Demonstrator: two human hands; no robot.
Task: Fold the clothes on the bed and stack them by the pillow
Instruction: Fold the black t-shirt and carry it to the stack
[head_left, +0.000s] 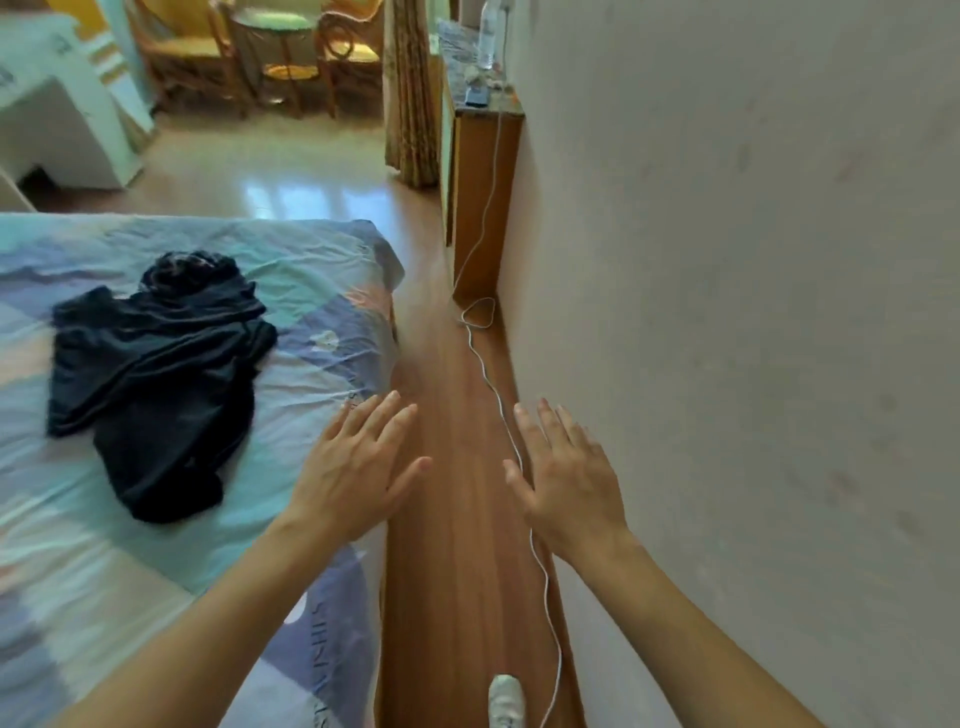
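A crumpled heap of dark clothes (156, 374) lies on the bed (62, 519), which has a pale patchwork sheet and fills the left of the view. My left hand (358, 467) hovers over the bed's right edge, fingers spread and straight, holding nothing. Over the strip of wooden floor beside the bed, my right hand (566, 467) is likewise spread flat and empty. Both hands are to the right of the clothes and apart from them. No pillow is in view.
A narrow wooden floor strip (452, 519) runs between the bed and the wall (753, 312) on the right. A white cable (493, 384) trails along it from a wooden cabinet (483, 208). My white shoe (506, 701) shows at the bottom. Chairs and a small table (275, 57) stand far back.
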